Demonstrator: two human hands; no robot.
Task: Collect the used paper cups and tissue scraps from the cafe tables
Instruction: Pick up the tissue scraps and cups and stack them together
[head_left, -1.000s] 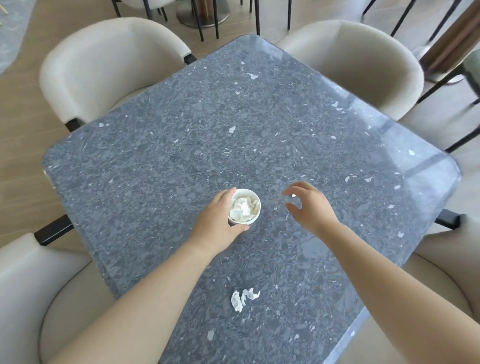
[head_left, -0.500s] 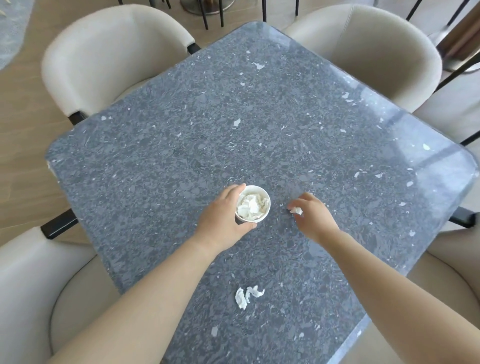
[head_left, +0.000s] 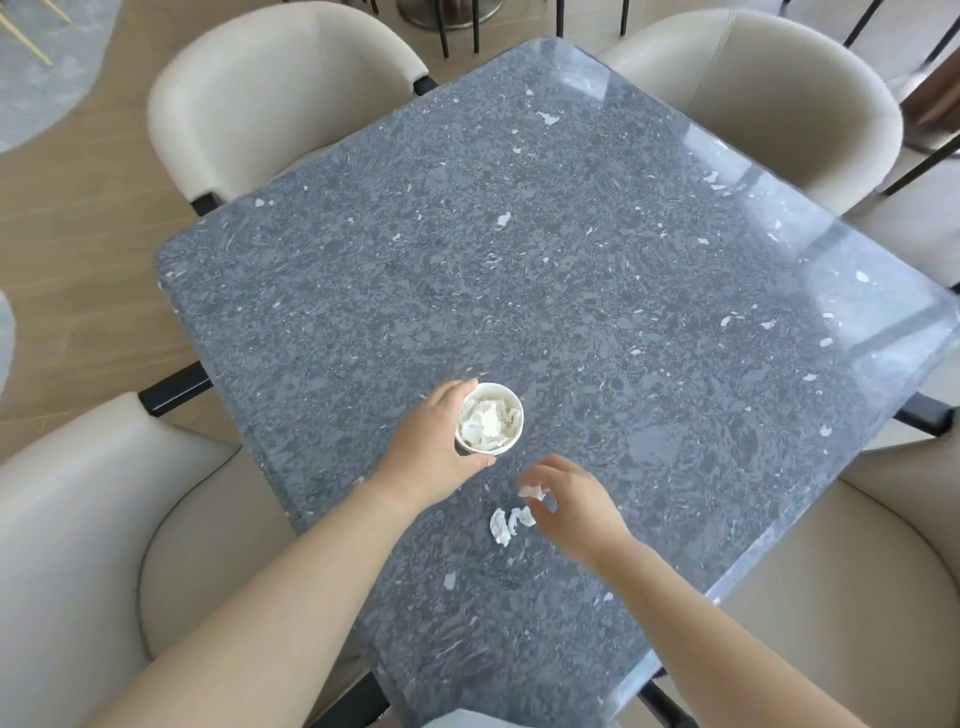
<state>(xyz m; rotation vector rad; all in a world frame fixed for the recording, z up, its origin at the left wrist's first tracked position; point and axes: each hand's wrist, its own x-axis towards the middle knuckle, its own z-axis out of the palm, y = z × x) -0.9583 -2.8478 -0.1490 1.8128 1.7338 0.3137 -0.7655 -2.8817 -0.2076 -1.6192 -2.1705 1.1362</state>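
A white paper cup (head_left: 491, 419) stuffed with crumpled tissue stands on the grey speckled table (head_left: 597, 270). My left hand (head_left: 434, 441) is wrapped around the cup's left side. My right hand (head_left: 574, 501) hovers just right of and nearer than the cup, pinching a small tissue scrap (head_left: 532, 491) between its fingertips. Directly below that hand, two more crumpled tissue scraps (head_left: 506, 524) lie on the table, close to the fingers but apart from them.
Cream upholstered chairs ring the table: one at far left (head_left: 270, 88), one at far right (head_left: 753, 88), one at near left (head_left: 93, 545), one at near right (head_left: 857, 571). Wooden floor lies beyond, with black chair legs at the top.
My right hand picked a small tissue scrap off the table to the right of the cup, then drew back toward me and now hangs over the two scraps. The left hand kept its hold.
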